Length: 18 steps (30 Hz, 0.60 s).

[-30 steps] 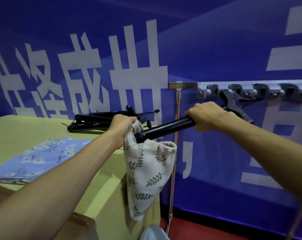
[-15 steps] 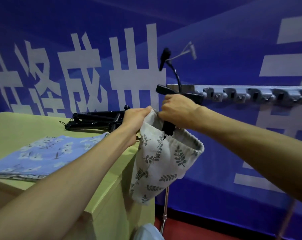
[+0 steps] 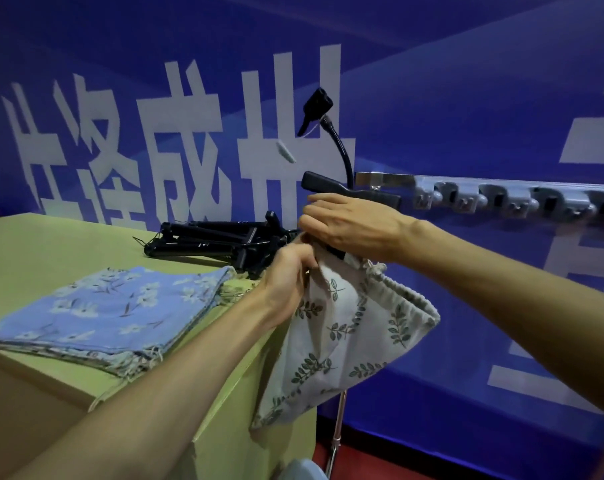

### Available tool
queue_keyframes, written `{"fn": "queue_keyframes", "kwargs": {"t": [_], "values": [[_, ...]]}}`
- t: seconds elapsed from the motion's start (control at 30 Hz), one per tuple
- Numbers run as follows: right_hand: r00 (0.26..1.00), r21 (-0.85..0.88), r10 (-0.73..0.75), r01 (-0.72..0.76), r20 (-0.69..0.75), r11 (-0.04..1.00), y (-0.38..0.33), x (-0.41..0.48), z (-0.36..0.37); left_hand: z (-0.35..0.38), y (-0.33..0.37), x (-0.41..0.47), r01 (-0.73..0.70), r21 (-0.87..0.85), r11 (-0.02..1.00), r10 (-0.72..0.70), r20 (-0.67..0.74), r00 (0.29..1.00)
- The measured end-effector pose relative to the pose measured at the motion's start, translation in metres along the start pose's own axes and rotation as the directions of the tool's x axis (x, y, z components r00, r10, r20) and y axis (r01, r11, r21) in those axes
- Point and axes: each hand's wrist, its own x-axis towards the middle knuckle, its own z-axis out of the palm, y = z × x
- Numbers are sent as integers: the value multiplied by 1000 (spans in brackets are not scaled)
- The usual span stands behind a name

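Black phone stand (image 3: pixel 328 183) maybe half inside leaf-print bag (image 3: pixel 345 327); top end left to go. Left hand (image 3: pixel 286 275) pinches bag rim; right hand (image 3: pixel 356 225) covers stand, grip unclear.

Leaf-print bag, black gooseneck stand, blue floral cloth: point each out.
leaf-print bag (image 3: pixel 345 341), head view, front panel.
black gooseneck stand (image 3: pixel 328 183), head view, flat bar above the hand.
blue floral cloth (image 3: pixel 113 310), head view, middle of top fold.

The left grip (image 3: pixel 286 278) and the right grip (image 3: pixel 356 226) are bare hands on bare forearms, uncovered right to the picture's edge. Tendons and knuckles ridge the right one's back.
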Motion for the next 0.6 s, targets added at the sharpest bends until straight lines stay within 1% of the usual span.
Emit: {"fn": "queue_keyframes", "kwargs": {"t": [0.03, 0.1, 0.13, 0.17, 0.23, 0.33, 0.4, 0.47, 0.5, 0.53, 0.57, 0.6], "values": [[1000, 16, -7, 7, 0, 1000, 1, 1, 1, -1, -1, 0, -4, 133, 991, 2, 13, 1000], [999, 33, -34, 34, 14, 999, -1, 4, 8, 1, -6, 5, -5, 407, 913, 20, -32, 999], [999, 39, -41, 40, 31, 998, -2, 6, 13, 2, -9, 8, -14, 483, 875, 49, -61, 997], [998, 41, -39, 37, 58, 998, -3, 8, 17, 3, -13, 12, -37, 512, 859, 88, -77, 993], [995, 68, -24, 17, 102, 998, -3, 9, 20, 2, -23, 18, -62, 498, 865, 128, -98, 987], [995, 149, 41, -53, 87, 987, 1, 0, 12, 1, -33, 23, -55, 380, 923, 126, -163, 978], [994, 165, 107, -110, 30, 980, -1, -11, 6, -2, -35, 26, -60, 369, 927, 148, -215, 965], [967, 192, 239, -219, -90, 957, -7, -24, 7, -4, -34, 27, -60, 379, 923, 164, -249, 954], [928, 257, 342, -298, -150, 919, -10, -31, 11, -6, -33, 29, -43, 359, 932, 146, -266, 953], [870, 350, 459, -380, -179, 856, -13, -36, 15, -9, -32, 31, -22, 335, 942, 121, -280, 952], [807, 464, 572, -455, -147, 760, -14, -40, 18, -12, -32, 32, 2, 309, 951, 94, -297, 950], [753, 577, 656, -516, -45, 633, -14, -42, 20, -14, -32, 34, 26, 281, 959, 69, -325, 943]]}}
